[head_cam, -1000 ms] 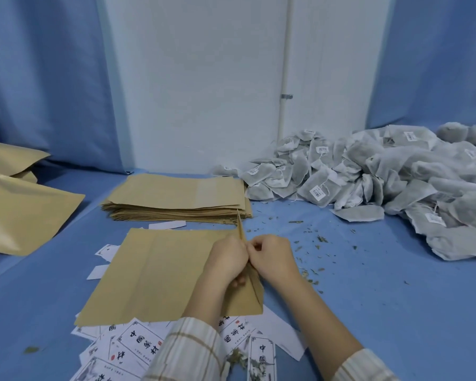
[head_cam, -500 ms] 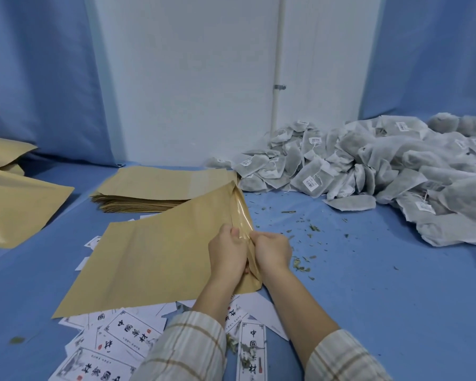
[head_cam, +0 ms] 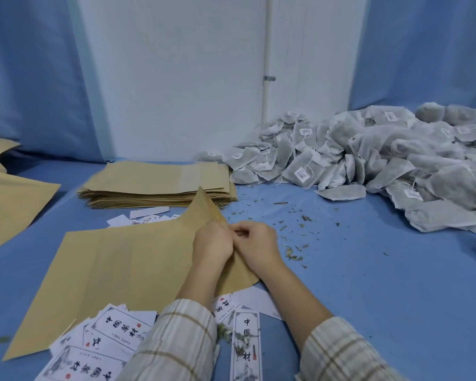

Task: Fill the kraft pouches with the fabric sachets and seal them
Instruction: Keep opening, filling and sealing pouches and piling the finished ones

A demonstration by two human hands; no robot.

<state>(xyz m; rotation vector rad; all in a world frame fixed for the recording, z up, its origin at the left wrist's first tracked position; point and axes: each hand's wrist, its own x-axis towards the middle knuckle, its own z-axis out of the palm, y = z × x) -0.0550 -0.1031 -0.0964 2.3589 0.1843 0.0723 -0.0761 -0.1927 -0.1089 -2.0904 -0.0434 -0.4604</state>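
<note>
From the head view, a kraft pouch (head_cam: 116,273) lies flat on the blue desk (head_cam: 368,284), near and left of centre, with its right-hand mouth edge lifted into a peak; the left hand (head_cam: 213,244) and the right hand (head_cam: 256,244) meet at that raised edge, both with fingers curled and pinching the pouch's opening between them, knuckles almost touching; plaid sleeves (head_cam: 176,342) cover both forearms at the near edge. Just beyond the pouch, a stack of flat pouches (head_cam: 157,182) sits toward the far side of the desk; at the far left, more pouches (head_cam: 14,204) lie separately, partly cut off by the frame. A large heap of grey fabric sachets (head_cam: 368,160) with small white tags fills the far right, well apart from the hands; none of them is inside the held pouch as far as can be seen. Dry herb crumbs (head_cam: 291,229) are scattered on the desk between the heap and the hands. Printed white labels (head_cam: 121,328) with black characters lie near the front, partly tucked under the pouch and the left sleeve; one long label (head_cam: 246,345) lies between the two forearms. Blue curtains (head_cam: 33,78) and a white wall (head_cam: 176,78) stand behind.
</note>
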